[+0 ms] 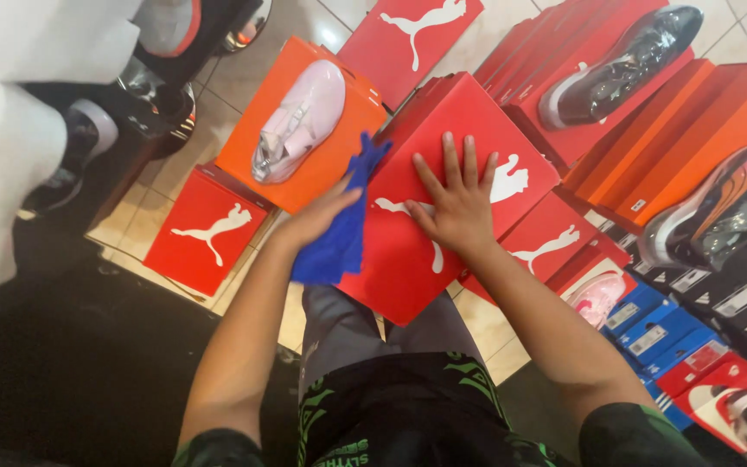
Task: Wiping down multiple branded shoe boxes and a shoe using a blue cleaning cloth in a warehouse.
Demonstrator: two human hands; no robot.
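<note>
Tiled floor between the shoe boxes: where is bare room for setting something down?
Bare tiled floor shows above the orange cardboard box holding a pale pink shoe. On the right, orange and red boxes crowd together. The red cardboard box is under both hands.

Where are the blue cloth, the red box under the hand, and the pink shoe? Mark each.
blue cloth [336,238]: head view, middle of its hanging fold.
red box [469,121]: head view, bare lid.
pink shoe [304,117]: head view, upper.

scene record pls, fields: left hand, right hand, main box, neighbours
left hand: left hand grips a blue cloth at the box's left edge
right hand: right hand flat, fingers spread, on the lid
main box: red shoe box, closed, tilted
neighbours: pale pink shoe on an orange box; black shoe on red boxes
</note>
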